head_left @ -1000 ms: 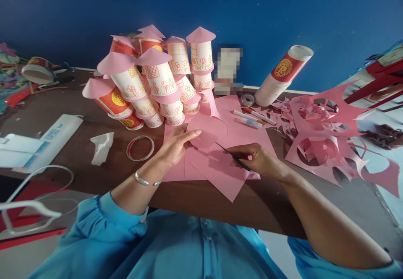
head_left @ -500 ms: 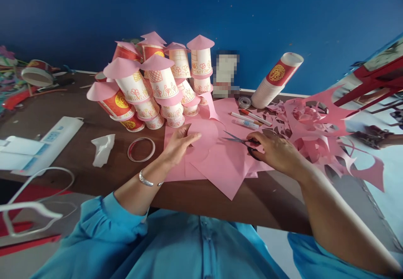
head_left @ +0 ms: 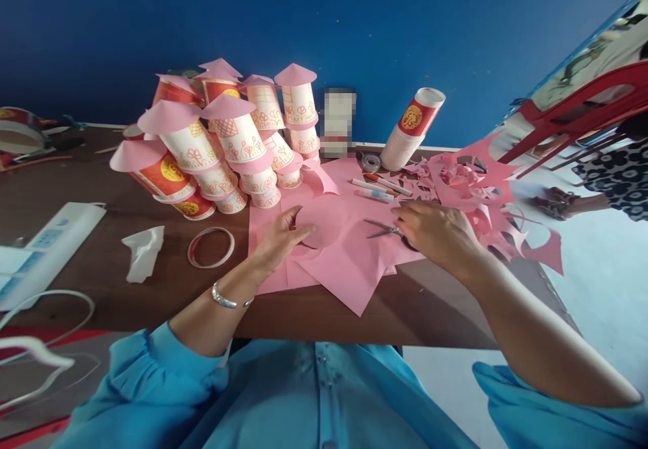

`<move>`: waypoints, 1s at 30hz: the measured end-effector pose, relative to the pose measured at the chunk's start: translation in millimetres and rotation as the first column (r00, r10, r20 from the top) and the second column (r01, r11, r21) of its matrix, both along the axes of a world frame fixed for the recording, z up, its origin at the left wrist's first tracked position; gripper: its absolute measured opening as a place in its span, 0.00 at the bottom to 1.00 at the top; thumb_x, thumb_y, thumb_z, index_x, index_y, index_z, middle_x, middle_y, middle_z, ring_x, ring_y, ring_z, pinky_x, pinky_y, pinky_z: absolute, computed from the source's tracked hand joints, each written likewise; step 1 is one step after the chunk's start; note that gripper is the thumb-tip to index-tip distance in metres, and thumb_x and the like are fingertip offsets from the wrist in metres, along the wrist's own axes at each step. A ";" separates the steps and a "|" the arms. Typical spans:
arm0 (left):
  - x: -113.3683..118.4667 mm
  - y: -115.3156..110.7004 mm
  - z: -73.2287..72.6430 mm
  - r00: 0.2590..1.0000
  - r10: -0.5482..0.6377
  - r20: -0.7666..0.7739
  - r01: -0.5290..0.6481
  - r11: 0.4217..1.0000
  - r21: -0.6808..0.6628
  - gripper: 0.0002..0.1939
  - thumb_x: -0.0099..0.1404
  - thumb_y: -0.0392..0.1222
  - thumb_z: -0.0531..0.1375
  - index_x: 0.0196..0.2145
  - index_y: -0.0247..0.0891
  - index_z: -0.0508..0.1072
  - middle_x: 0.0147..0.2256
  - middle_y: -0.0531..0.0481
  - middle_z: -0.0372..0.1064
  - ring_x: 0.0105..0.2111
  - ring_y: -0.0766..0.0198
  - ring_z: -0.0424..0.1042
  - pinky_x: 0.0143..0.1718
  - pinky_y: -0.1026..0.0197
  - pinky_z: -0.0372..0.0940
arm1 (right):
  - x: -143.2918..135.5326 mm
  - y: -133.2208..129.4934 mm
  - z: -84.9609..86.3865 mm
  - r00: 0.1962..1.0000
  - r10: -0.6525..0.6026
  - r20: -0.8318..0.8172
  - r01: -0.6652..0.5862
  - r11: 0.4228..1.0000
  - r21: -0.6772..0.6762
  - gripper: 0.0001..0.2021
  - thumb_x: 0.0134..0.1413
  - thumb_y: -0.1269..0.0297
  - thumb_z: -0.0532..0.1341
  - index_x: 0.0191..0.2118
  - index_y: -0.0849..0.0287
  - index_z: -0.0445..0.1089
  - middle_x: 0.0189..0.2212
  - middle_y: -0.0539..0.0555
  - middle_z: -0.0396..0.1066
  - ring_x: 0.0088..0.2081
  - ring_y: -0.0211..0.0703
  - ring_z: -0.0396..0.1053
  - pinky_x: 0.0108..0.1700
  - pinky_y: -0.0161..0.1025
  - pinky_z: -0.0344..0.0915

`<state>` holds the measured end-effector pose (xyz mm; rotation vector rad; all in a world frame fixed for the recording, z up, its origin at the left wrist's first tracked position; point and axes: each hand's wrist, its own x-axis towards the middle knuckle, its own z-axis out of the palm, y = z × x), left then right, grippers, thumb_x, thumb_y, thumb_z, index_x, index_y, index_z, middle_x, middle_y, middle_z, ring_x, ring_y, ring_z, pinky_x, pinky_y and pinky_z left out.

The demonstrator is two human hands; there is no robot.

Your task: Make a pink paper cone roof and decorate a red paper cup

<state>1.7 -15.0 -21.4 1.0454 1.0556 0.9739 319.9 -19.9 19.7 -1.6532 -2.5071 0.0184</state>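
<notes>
My left hand (head_left: pixel 276 238) pinches the left edge of a pink paper circle (head_left: pixel 324 218) between thumb and fingers. The circle is above larger pink paper sheets (head_left: pixel 349 277) on the table. To the right, my right hand (head_left: pixel 438 229) is over the dark handles of a pair of scissors (head_left: pixel 387 230), its fingers curled and partly hiding them. The scissor blades are slightly apart and point left, low over the pink paper. Pens (head_left: pixel 377 192) lie just beyond the scissors.
Cup towers with pink cone roofs (head_left: pixel 230 128) stand at the back left. A tape roll (head_left: pixel 211 246) and crumpled white scrap (head_left: pixel 144 253) lie in front. A leaning paper-cup stack (head_left: pixel 412 128) and pink offcuts (head_left: pixel 506 186) are right. A power strip (head_left: pixel 45 250) lies left.
My view has shifted, so the table things appear further left. My right hand has turned knuckles-up over the scissors, which now sit lower and flatter. My left hand keeps the paper circle.
</notes>
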 end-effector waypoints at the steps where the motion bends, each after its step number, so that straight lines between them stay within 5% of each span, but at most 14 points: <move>1: 1.2 -0.5 0.2 1.000 -0.010 0.005 0.010 1.000 -0.001 0.22 0.53 0.46 0.76 0.42 0.35 0.79 0.37 0.48 0.80 0.38 0.58 0.76 0.41 0.58 0.72 | -11.5 -1.6 -0.3 0.991 -0.050 -0.125 0.051 0.999 0.005 0.13 0.72 0.61 0.59 0.46 0.55 0.82 0.43 0.62 0.83 0.44 0.55 0.80 0.39 0.44 0.71; 3: 4.1 -1.4 0.5 0.999 -0.032 0.009 0.032 0.999 -0.017 0.22 0.52 0.46 0.76 0.42 0.35 0.79 0.36 0.48 0.79 0.37 0.58 0.77 0.40 0.58 0.72 | -35.6 -0.3 -4.2 0.914 -0.029 -0.405 -0.052 0.981 -0.189 0.16 0.69 0.50 0.64 0.51 0.54 0.81 0.43 0.58 0.84 0.41 0.50 0.80 0.43 0.42 0.72; 5: 6.8 -2.0 1.1 0.997 -0.074 -0.004 0.073 0.997 -0.037 0.23 0.51 0.47 0.77 0.41 0.35 0.78 0.35 0.49 0.79 0.36 0.58 0.77 0.40 0.57 0.72 | -56.2 7.5 -12.7 0.792 -0.108 -0.601 -0.165 0.910 -0.381 0.22 0.65 0.40 0.65 0.43 0.55 0.81 0.36 0.56 0.83 0.34 0.45 0.78 0.38 0.40 0.70; 8: 6.7 -1.6 2.9 0.984 -0.145 -0.107 0.145 0.989 -0.011 0.23 0.51 0.50 0.77 0.38 0.36 0.76 0.34 0.49 0.77 0.35 0.59 0.75 0.38 0.58 0.71 | -72.9 25.1 -28.2 0.693 -0.223 -0.685 -0.270 0.801 -0.534 0.30 0.54 0.30 0.68 0.26 0.57 0.74 0.23 0.52 0.75 0.25 0.39 0.70 0.30 0.37 0.64; 10: 3.2 -0.6 4.4 0.950 -0.122 -0.286 0.158 0.982 0.105 0.21 0.54 0.51 0.75 0.36 0.37 0.74 0.34 0.50 0.76 0.33 0.61 0.73 0.36 0.59 0.70 | -75.7 34.1 -35.3 0.697 -0.248 -0.672 -0.323 0.729 -0.604 0.30 0.50 0.32 0.71 0.23 0.57 0.72 0.20 0.49 0.72 0.22 0.37 0.66 0.28 0.36 0.62; 13: -3.7 0.5 4.8 0.838 0.143 -0.527 0.122 0.892 0.435 0.16 0.60 0.49 0.72 0.37 0.40 0.72 0.35 0.52 0.73 0.31 0.65 0.70 0.35 0.61 0.69 | -77.7 36.1 -36.1 0.796 -0.189 -0.575 -0.333 0.657 -0.677 0.22 0.57 0.45 0.71 0.24 0.58 0.74 0.21 0.49 0.74 0.22 0.36 0.68 0.28 0.35 0.61; 16: -6.0 -0.8 2.0 0.769 0.317 -0.556 0.181 0.725 0.664 0.10 0.67 0.44 0.68 0.42 0.40 0.72 0.37 0.52 0.71 0.31 0.67 0.70 0.35 0.62 0.70 | -81.9 28.2 -26.0 0.918 -0.059 -0.392 -0.220 0.748 -0.626 0.13 0.64 0.58 0.68 0.28 0.58 0.78 0.26 0.51 0.79 0.27 0.40 0.74 0.32 0.36 0.63; 21: 4.1 -8.6 -8.5 0.710 0.238 -0.663 0.455 0.563 0.690 0.02 0.72 0.35 0.62 0.41 0.40 0.74 0.38 0.49 0.75 0.36 0.63 0.76 0.37 0.62 0.72 | -72.5 28.5 -1.7 0.997 -0.031 -0.064 0.016 0.976 -0.216 0.11 0.71 0.65 0.61 0.50 0.57 0.82 0.46 0.59 0.84 0.47 0.52 0.80 0.44 0.42 0.70; 26: 12.4 -13.6 -16.2 0.570 0.213 -0.793 0.644 0.484 0.593 0.05 0.71 0.32 0.62 0.37 0.39 0.76 0.35 0.48 0.77 0.38 0.57 0.78 0.40 0.57 0.74 | -45.0 53.9 -7.4 0.957 -0.178 0.229 0.174 0.984 0.036 0.16 0.70 0.71 0.55 0.48 0.61 0.82 0.51 0.67 0.79 0.56 0.63 0.73 0.36 0.43 0.68; 30: 12.5 -13.9 -15.8 0.649 0.235 -0.723 0.552 0.509 0.661 0.04 0.72 0.33 0.63 0.40 0.40 0.77 0.37 0.49 0.77 0.37 0.62 0.79 0.39 0.61 0.74 | -36.3 65.2 -24.5 0.962 -0.176 0.210 0.152 0.980 0.129 0.16 0.67 0.74 0.55 0.44 0.62 0.82 0.48 0.68 0.79 0.53 0.61 0.72 0.38 0.44 0.68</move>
